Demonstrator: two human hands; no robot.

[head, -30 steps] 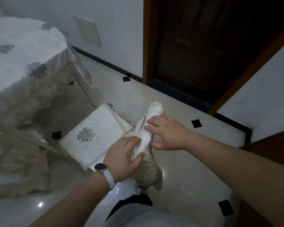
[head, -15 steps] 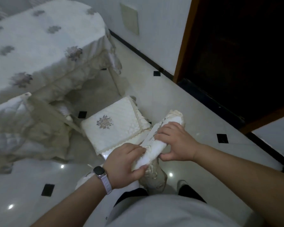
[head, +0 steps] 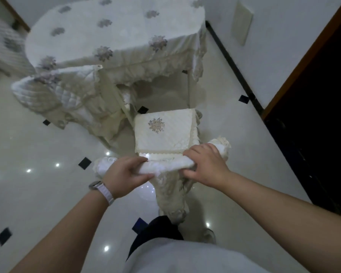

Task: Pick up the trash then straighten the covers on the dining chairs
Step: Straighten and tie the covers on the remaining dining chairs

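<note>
Cover [head: 166,168] lies over the top rail of the chair back and hangs down its rear face. Left hand [head: 126,173] grips the cover near the rail's left end, fingers curled over it and thumb below. Right hand [head: 205,166] grips it near the right end likewise. Seat [head: 165,133] lies just beyond the hands, beside the table [head: 116,32].

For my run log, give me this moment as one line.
phase: straightening covers | left hand: grips backrest cover top | right hand: grips same top | seat cover: flat on seat
</note>
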